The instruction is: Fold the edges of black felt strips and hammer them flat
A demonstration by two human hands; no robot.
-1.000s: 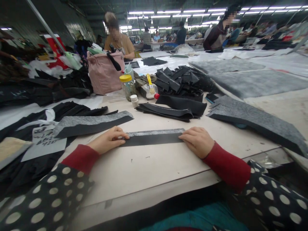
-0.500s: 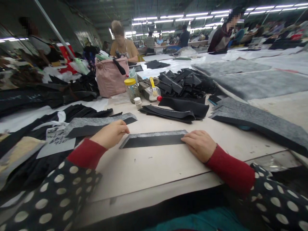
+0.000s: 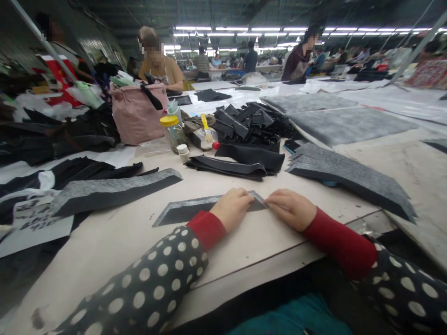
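A long narrow strip, black with a grey felt edge (image 3: 185,210), lies flat on the pale table (image 3: 115,242) in front of me. My left hand (image 3: 232,208) rests on its right part, fingers curled down onto it. Close beside it, my right hand (image 3: 290,208) presses the strip's right end with bent fingers. The two hands almost touch. Both arms wear red cuffs under dark polka-dot sleeves.
A longer grey-and-black strip (image 3: 111,191) lies to the left, black strips (image 3: 230,166) and a heap of black pieces (image 3: 251,121) behind, grey felt pieces (image 3: 349,177) to the right. A yellow-lidded jar (image 3: 171,132), a brush (image 3: 206,130) and a pink bag (image 3: 136,114) stand at the back. Other people work at far tables.
My left hand left the strip's left end and slid right along it to sit beside my right hand. The view swung a little to the right.
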